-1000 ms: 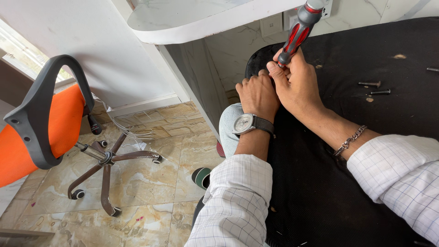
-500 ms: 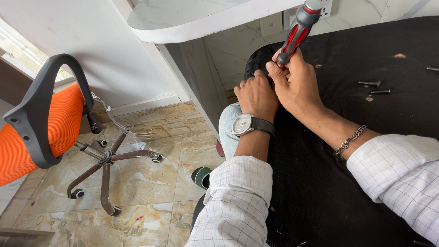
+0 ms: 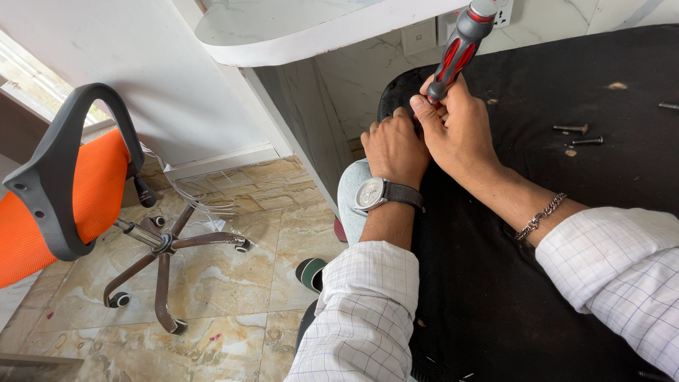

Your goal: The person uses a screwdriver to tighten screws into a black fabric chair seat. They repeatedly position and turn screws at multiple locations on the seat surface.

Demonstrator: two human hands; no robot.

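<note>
Screwdriver (image 3: 458,49) handle rises from right hand (image 3: 460,131) grip.

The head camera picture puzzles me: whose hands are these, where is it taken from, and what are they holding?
There is no machine here. The picture comes from a camera worn on a person's head, looking down, so you see that person's own arms in checked sleeves. The right hand, with a chain bracelet at the wrist, grips a screwdriver with a red and black handle; its tip is hidden behind the fingers. The left hand, with a wristwatch, is closed beside it at the edge of a black padded seat that rests across the person's lap. What the left hand grips cannot be seen. A few loose bolts lie on the black surface. To the left stands an orange office chair on a tiled floor, and a white counter juts out above.
</note>
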